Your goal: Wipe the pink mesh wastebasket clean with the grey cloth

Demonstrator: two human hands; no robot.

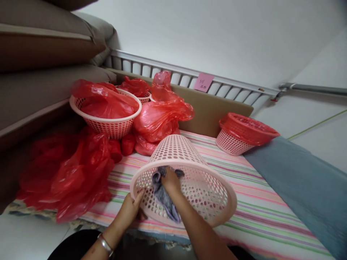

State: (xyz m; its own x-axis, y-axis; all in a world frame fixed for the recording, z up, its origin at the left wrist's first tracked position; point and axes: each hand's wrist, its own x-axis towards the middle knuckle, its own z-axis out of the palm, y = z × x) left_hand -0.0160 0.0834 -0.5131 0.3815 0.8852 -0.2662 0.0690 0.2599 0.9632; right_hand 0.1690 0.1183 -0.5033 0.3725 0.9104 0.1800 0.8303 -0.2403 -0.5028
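Left hand (132, 208) clamped on the rim of a pink basket (176, 147) tipped on a striped sheet (260, 206) — right hand (171, 180) clutching a grey cloth (162, 198) inside it.

The pink basket (200, 187) appears to be smooth, perforated plastic with a low sheen; the grey cloth (164, 196) is matt, with a slightly rough nap. Red bags (159, 115) present as thin, creased plastic film, highly glossy, while the striped sheet (260, 202) is matt cloth. Railing (165, 65): smooth, metal-looking; pink note (204, 81): matt paper; bangle (105, 245): shiny, silvery metal.
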